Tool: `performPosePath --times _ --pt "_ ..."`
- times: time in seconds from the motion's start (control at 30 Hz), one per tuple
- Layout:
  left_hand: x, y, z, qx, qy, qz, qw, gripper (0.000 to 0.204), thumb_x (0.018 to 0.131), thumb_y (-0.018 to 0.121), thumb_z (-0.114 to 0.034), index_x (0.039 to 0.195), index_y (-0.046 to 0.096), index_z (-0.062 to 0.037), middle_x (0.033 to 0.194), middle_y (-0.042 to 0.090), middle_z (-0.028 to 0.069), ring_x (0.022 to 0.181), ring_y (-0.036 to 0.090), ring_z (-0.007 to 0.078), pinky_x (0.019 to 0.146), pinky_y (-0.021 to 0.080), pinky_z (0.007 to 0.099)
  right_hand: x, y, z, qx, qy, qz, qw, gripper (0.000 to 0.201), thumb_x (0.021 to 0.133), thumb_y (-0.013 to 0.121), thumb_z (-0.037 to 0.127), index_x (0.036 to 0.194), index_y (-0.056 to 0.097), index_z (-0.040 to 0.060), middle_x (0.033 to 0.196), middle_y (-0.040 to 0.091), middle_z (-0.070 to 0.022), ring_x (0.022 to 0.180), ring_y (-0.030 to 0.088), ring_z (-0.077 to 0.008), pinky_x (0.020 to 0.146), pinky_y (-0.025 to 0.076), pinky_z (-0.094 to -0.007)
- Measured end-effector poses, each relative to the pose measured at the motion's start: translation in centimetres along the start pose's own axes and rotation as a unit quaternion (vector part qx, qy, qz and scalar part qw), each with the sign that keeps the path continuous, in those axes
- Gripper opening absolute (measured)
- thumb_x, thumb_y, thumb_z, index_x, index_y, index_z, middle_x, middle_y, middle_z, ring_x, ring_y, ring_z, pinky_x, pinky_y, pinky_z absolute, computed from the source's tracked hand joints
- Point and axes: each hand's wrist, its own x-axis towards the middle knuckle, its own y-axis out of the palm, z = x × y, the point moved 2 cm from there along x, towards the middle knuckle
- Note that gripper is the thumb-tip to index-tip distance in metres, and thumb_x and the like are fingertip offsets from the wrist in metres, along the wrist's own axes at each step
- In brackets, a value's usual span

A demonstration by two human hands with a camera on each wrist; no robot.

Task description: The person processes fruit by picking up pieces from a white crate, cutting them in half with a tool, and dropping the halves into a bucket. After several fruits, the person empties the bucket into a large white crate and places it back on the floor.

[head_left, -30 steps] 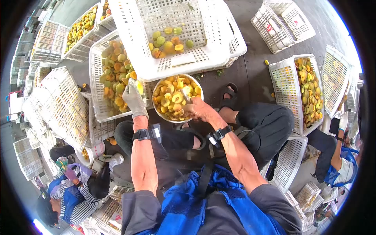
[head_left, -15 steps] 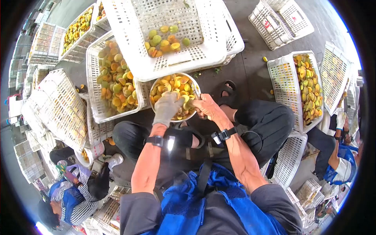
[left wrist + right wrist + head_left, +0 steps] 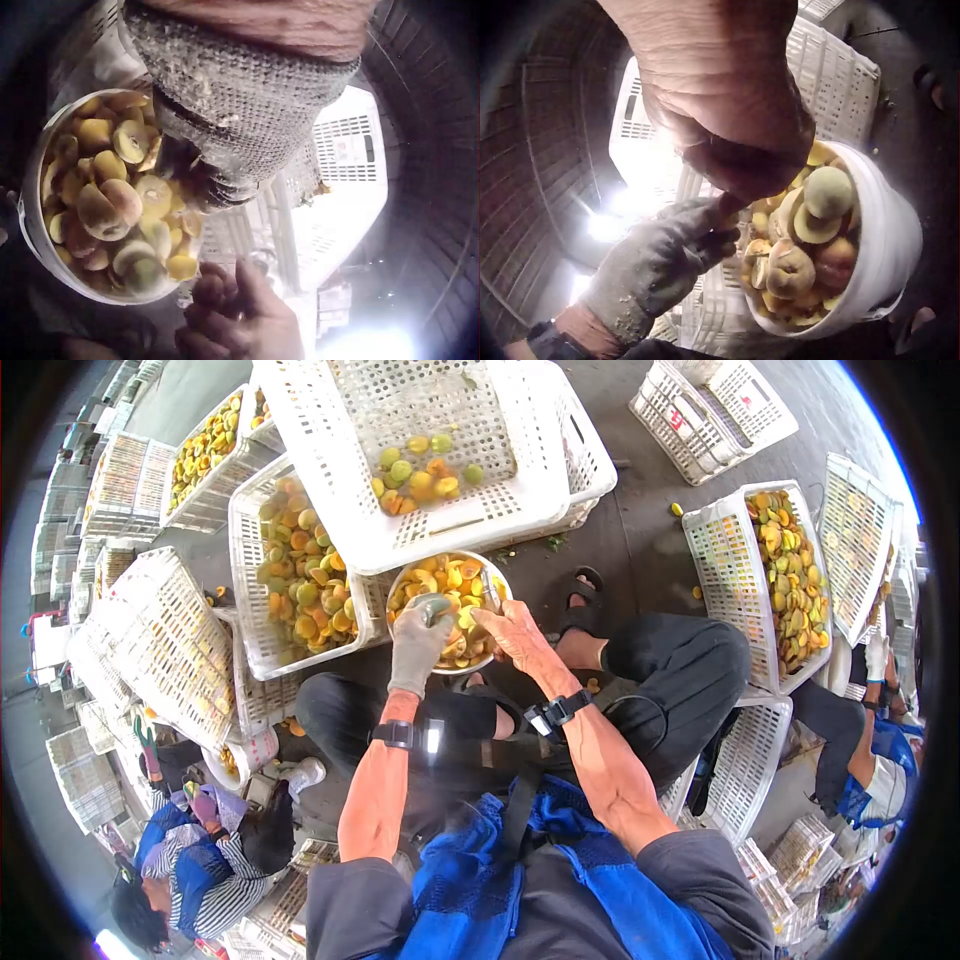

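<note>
Two hands meet above the round white bucket of halved yellow fruit [image 3: 447, 610]: the grey-gloved left hand [image 3: 418, 640] pinches a greenish fruit [image 3: 434, 606], the bare right hand [image 3: 512, 635] curls tight, so steady both wrists.

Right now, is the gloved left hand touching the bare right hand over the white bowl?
Touching. The right wrist view shows the gloved left hand with its fingertips pressed against the right hand above the white bowl of fruit halves.
</note>
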Motion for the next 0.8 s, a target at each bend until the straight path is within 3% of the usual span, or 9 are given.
performPosePath --times 0.07,0.17,0.23,0.3,0.43,0.47,0.53,0.63,0.8 --pt "-0.7 -0.3 -2.0 -0.022 0.008 0.028 0.999 0.027 0.087 0.074 -0.009 0.111 0.074 0.0041 0.118 0.072 0.0165 0.109 0.070 0.0262 0.098 0.053 0.0341 0.1 0.8 0.3 -0.004 -0.022 -0.010 1.000 0.024 0.093 0.071 0.023 0.084 0.066 0.0014 0.064 0.057 -0.0011 0.046 0.047 -0.0084 0.041 0.033 -0.0266" --pt "-0.8 -0.4 -4.0 0.009 0.124 0.001 0.992 0.026 0.089 0.071 -0.007 0.113 0.074 0.0032 0.117 0.073 0.0139 0.110 0.069 0.0252 0.100 0.052 0.0345 0.6 1.3 0.0 0.069 -0.024 -0.003 0.997 0.018 0.091 0.073 0.017 0.082 0.067 0.0024 0.064 0.058 0.0002 0.046 0.046 -0.0073 0.041 0.032 -0.0262" --pt "-0.9 -1.0 -4.2 -0.249 -0.031 0.002 0.968 0.028 0.097 0.068 -0.014 0.118 0.071 0.0029 0.117 0.072 0.0111 0.108 0.069 0.0197 0.095 0.055 0.0322 -0.3 1.0 1.2 0.098 -0.010 0.014 0.995 0.011 0.089 0.073 0.012 0.087 0.069 0.0024 0.066 0.059 0.0017 0.048 0.046 -0.0056 0.043 0.033 -0.0247" --pt "-0.5 -1.1 -4.1 -0.497 -0.144 -0.005 0.856 0.030 0.101 0.065 -0.021 0.117 0.070 0.0037 0.114 0.072 0.0089 0.103 0.069 0.0156 0.088 0.056 0.0278 -1.8 0.9 3.3 0.109 0.006 0.037 0.993 0.010 0.088 0.073 0.011 0.089 0.070 0.0024 0.068 0.060 0.0022 0.050 0.047 -0.0044 0.044 0.034 -0.0240" --pt "-0.1 0.9 -1.4 -0.477 -0.177 -0.022 0.860 0.033 0.106 0.058 -0.033 0.120 0.068 -0.0042 0.099 0.071 0.0030 0.078 0.067 0.0103 0.065 0.057 0.0274 -1.6 2.0 3.5 -0.022 -0.039 0.051 0.998 0.013 0.091 0.068 0.010 0.090 0.069 -0.0022 0.072 0.062 0.0008 0.053 0.050 -0.0073 0.046 0.038 -0.0252" --pt "-0.3 1.1 -2.2 -0.460 -0.192 -0.041 0.866 0.032 0.106 0.058 -0.036 0.117 0.067 -0.0068 0.094 0.068 -0.0009 0.075 0.063 0.0077 0.063 0.054 0.0258 -1.2 2.0 3.2 -0.126 -0.134 0.032 0.982 0.014 0.093 0.063 0.010 0.092 0.067 -0.0036 0.072 0.064 -0.0045 0.055 0.056 -0.0129 0.050 0.041 -0.0272" --pt "0.2 1.0 -3.6 -0.448 -0.226 -0.095 0.860 0.034 0.106 0.058 -0.038 0.118 0.067 -0.0071 0.095 0.068 -0.0009 0.078 0.063 0.0080 0.065 0.054 0.0258 -0.9 2.6 2.6 -0.324 -0.384 -0.055 0.863 0.015 0.093 0.062 0.010 0.094 0.066 -0.0045 0.073 0.065 -0.0090 0.057 0.060 -0.0200 0.052 0.044 -0.0334" --pt "0.6 1.0 -4.8 -0.474 -0.235 -0.134 0.838 0.040 0.105 0.056 -0.043 0.112 0.067 -0.0058 0.095 0.069 0.0016 0.081 0.065 0.0111 0.068 0.054 0.0264 -1.8 2.7 1.8 -0.254 -0.276 -0.040 0.926 0.018 0.094 0.063 0.012 0.098 0.061 -0.0057 0.078 0.067 -0.0236 0.065 0.065 -0.0419 0.062 0.049 -0.0501" --pt "0.2 1.4 -5.0 -0.511 -0.213 -0.149 0.819 0.043 0.105 0.055 -0.046 0.104 0.068 -0.0043 0.086 0.072 0.0079 0.070 0.067 0.0163 0.059 0.055 0.0296 -3.9 3.1 1.8 -0.397 -0.220 -0.039 0.890 0.014 0.090 0.061 0.008 0.092 0.055 -0.0052 0.077 0.065 -0.0320 0.074 0.067 -0.0496 0.063 0.052 -0.0554"
